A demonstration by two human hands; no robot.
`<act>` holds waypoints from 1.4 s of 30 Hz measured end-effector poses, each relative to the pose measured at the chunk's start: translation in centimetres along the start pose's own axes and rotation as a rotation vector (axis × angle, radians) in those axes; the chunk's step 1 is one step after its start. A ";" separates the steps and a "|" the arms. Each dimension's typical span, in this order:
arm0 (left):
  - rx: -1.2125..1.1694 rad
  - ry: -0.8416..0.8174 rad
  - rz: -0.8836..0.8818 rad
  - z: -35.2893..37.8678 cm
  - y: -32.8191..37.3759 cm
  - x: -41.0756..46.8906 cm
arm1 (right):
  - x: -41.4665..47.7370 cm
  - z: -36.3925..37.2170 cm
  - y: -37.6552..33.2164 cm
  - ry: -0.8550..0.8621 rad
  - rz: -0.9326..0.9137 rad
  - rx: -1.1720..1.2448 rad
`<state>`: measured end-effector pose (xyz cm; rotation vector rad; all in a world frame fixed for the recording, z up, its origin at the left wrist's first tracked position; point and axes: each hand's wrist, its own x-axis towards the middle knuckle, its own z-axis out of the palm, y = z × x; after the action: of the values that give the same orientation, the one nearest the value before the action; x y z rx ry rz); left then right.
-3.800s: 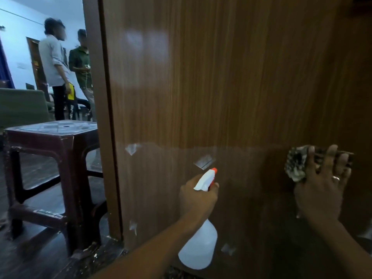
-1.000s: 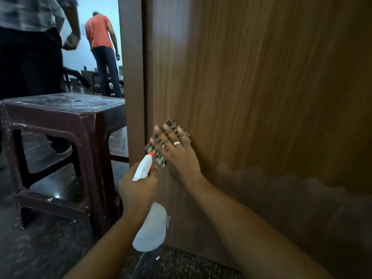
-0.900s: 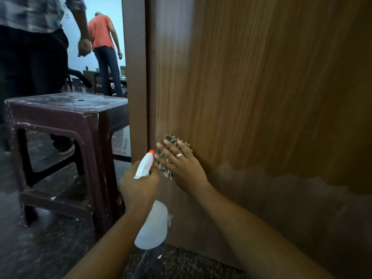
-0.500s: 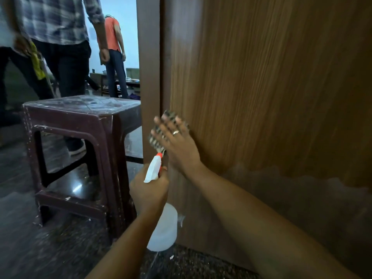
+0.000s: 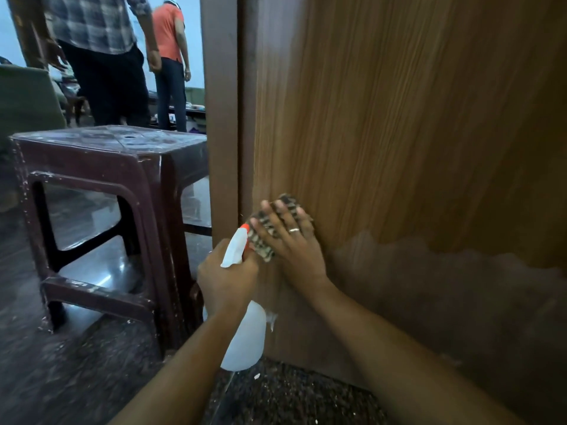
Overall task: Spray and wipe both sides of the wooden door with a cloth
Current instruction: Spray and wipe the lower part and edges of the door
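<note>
Wood-grain door fills the right of the head view, its vertical edge at centre. The right hand, fingers straight and spread, presses a patterned cloth flat on the door just beside that edge. The left hand grips a white spray bottle just below the cloth. A maroon stool stands near the edge, with open floor in front of it.

Right hand presses a patterned cloth flat on the wooden door; left hand holds a spray bottle.
</note>
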<state>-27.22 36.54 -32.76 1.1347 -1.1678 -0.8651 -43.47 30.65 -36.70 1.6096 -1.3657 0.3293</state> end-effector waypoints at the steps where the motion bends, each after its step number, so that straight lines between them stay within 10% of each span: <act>1: -0.010 -0.002 -0.005 0.3 -0.1 -0.1 | 0.1 0.7 -0.6 -0.015 -0.052 0.000; 6: -0.057 -0.035 0.001 1.3 0.3 -0.8 | -9.1 2.4 0.2 -0.256 -0.282 -0.066; 14: -0.068 -0.058 -0.025 2.9 1.2 -2.5 | -10.8 -3.2 7.8 -0.030 0.277 -0.090; 22: -0.042 -0.173 0.022 5.1 1.6 -4.2 | -16.5 -1.2 6.8 -0.265 -0.124 -0.099; 30: 0.014 -0.225 -0.040 6.0 0.7 -4.4 | -15.5 -7.3 13.4 -0.092 0.512 -0.118; 37: 0.049 -0.279 -0.034 7.1 0.4 -4.7 | -20.2 -4.9 13.8 -0.192 0.014 -0.130; 42: 0.068 -0.291 0.028 6.7 1.2 -4.7 | -27.2 -7.4 16.2 -0.278 0.404 -0.137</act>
<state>-34.83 39.85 -32.65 1.0679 -1.4575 -0.9989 -64.00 54.56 -44.66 1.2933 -1.8900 0.2478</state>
